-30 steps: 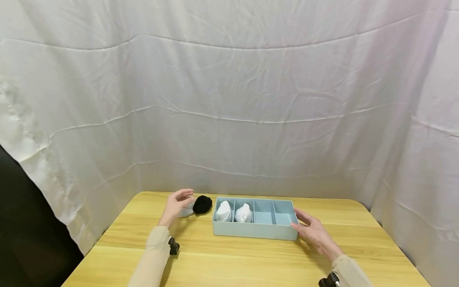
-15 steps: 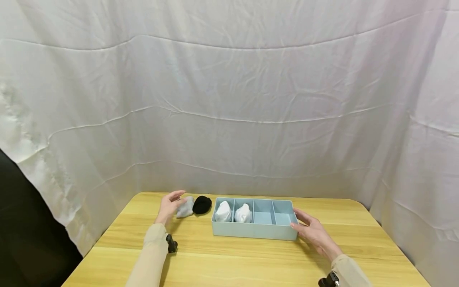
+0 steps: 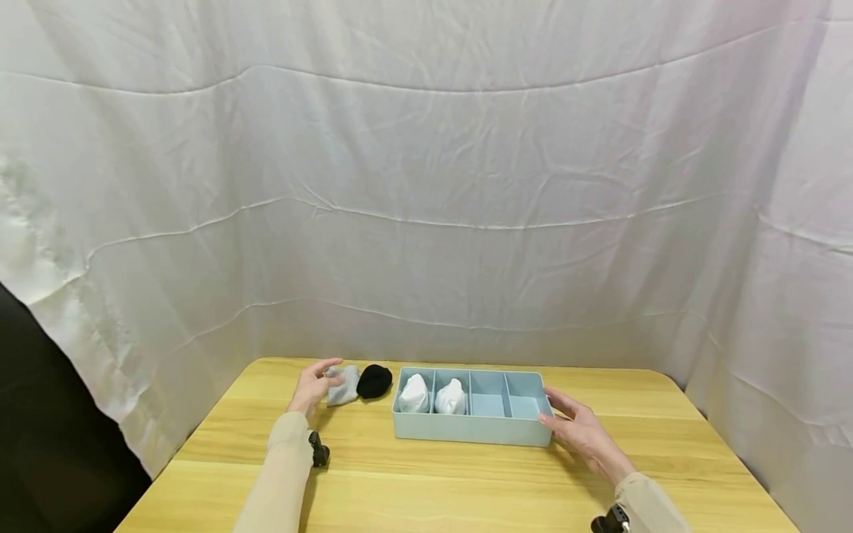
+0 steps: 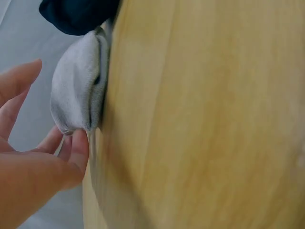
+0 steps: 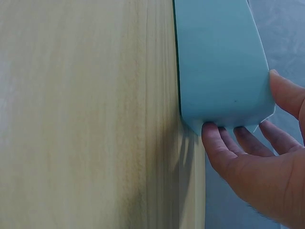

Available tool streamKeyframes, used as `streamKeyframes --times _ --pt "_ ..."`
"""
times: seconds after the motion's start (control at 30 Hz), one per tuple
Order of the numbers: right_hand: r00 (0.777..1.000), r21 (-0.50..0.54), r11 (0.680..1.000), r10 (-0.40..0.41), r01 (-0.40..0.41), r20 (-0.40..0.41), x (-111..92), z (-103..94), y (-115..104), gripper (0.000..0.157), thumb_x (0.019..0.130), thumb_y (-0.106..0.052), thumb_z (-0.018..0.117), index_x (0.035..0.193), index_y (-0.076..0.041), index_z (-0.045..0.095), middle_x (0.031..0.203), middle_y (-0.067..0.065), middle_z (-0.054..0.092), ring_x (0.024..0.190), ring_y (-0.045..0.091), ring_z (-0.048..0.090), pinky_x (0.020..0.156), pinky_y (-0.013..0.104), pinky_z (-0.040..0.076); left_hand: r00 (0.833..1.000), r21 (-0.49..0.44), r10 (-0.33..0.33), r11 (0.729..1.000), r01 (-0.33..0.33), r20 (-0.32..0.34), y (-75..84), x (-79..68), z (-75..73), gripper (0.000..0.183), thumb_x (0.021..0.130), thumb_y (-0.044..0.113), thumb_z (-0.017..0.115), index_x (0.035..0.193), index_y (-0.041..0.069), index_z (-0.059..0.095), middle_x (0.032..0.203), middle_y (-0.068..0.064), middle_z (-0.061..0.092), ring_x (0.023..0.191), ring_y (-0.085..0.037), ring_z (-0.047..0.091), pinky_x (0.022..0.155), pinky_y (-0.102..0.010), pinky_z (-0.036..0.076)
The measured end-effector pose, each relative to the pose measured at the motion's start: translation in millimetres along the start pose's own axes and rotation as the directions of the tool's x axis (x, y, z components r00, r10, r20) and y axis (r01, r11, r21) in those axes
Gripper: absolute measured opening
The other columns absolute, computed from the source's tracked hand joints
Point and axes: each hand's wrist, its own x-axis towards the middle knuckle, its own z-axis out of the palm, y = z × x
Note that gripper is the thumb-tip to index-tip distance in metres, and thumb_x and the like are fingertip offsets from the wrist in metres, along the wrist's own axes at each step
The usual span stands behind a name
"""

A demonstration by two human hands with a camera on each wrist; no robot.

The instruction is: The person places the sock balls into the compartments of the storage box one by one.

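Note:
A folded grey cloth bundle, likely a sock (image 3: 343, 386), lies on the table's left side. My left hand (image 3: 312, 385) is at its left side; in the left wrist view its lower fingertips reach the bundle's near end, while the thumb (image 4: 21, 81) stands apart. Just right of it lies a rolled black cloth bundle (image 3: 375, 381). A light blue box (image 3: 469, 428) has a row of compartments; the two left ones each hold a white cloth bundle (image 3: 414, 394). My right hand (image 3: 586, 438) rests against the box's right end, fairly straight fingers on the end wall and thumb at the front corner.
The wooden table (image 3: 426, 488) has rounded far corners. Pale curtains (image 3: 426, 185) hang behind it and at both sides. A dark area (image 3: 53, 429) shows beyond the curtain at the left.
My left hand has moved a little to the left from over the grey bundle, uncovering more of it. The right hand stays against the box.

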Motion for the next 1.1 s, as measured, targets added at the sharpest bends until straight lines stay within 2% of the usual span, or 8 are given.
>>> streamKeyframes --times 0.23,0.37,0.57,0.7,0.9,1.0,1.1 --pt "1.000 -0.009 1.000 -0.006 0.006 0.003 -0.8 0.0 -1.0 0.070 0.096 -0.011 0.062 0.154 -0.002 0.024 0.158 0.028 0.019 0.142 0.050 0.026 0.111 0.057 0.032 0.999 0.039 -0.028 0.999 0.026 0.043 0.9 -1.8 1.4 0.061 0.086 -0.003 0.065 0.144 0.001 0.046 0.155 -0.025 0.031 0.143 -0.046 0.025 0.115 -0.060 0.024" --pt "1.000 -0.012 1.000 -0.012 0.012 0.003 -0.5 0.3 -1.9 0.071 0.096 -0.012 0.063 0.154 -0.002 0.024 0.158 0.029 0.019 0.141 0.050 0.027 0.110 0.057 0.033 0.996 0.054 -0.067 0.997 0.064 0.056 -0.1 -0.7 3.8 0.058 0.089 0.000 0.063 0.144 0.003 0.046 0.154 -0.024 0.033 0.143 -0.046 0.026 0.115 -0.061 0.022" --pt "1.000 -0.009 1.000 -0.008 0.008 0.003 -1.1 0.1 -1.9 0.070 0.096 -0.011 0.062 0.154 -0.002 0.024 0.158 0.029 0.019 0.141 0.050 0.026 0.110 0.057 0.032 0.992 0.045 -0.109 0.993 0.107 0.069 -2.3 1.5 3.1 0.054 0.090 0.002 0.062 0.143 0.005 0.049 0.157 -0.020 0.029 0.145 -0.046 0.020 0.115 -0.065 0.015" --pt "1.000 -0.011 1.000 -0.011 0.011 0.003 -0.5 0.1 -1.8 0.070 0.096 -0.011 0.062 0.154 -0.002 0.024 0.158 0.029 0.019 0.142 0.050 0.026 0.111 0.057 0.032 0.992 0.061 -0.115 0.992 0.112 0.046 -4.1 2.6 2.7 0.048 0.091 0.003 0.062 0.138 0.005 0.055 0.154 -0.021 0.035 0.143 -0.046 0.026 0.114 -0.066 0.016" --pt "1.000 -0.014 1.000 -0.011 0.011 0.006 -0.4 -0.3 -1.0 0.069 0.097 -0.011 0.061 0.155 -0.002 0.024 0.158 0.029 0.019 0.142 0.049 0.026 0.111 0.057 0.032 0.995 0.048 -0.096 0.994 0.097 -0.028 -5.9 2.5 6.1 0.037 0.090 -0.004 0.060 0.127 -0.003 0.063 0.140 -0.026 0.051 0.131 -0.045 0.043 0.112 -0.057 0.033" --pt "1.000 -0.014 1.000 -0.006 0.006 0.002 -0.6 -0.3 -0.6 0.069 0.097 -0.011 0.061 0.154 -0.003 0.025 0.158 0.028 0.019 0.142 0.049 0.026 0.111 0.055 0.033 0.994 0.027 -0.093 0.995 0.094 -0.058 -7.1 2.2 6.8 0.035 0.090 -0.007 0.059 0.124 -0.007 0.063 0.139 -0.028 0.051 0.130 -0.045 0.045 0.110 -0.055 0.036" --pt "1.000 -0.017 1.000 -0.004 0.004 -0.001 -0.8 -0.3 -1.2 0.069 0.097 -0.012 0.061 0.155 -0.004 0.025 0.159 0.027 0.020 0.142 0.048 0.027 0.111 0.054 0.033 0.994 0.012 -0.083 0.996 0.084 -0.071 -8.9 2.7 6.0 0.034 0.090 -0.008 0.057 0.124 -0.010 0.062 0.142 -0.030 0.046 0.133 -0.045 0.041 0.111 -0.055 0.034"
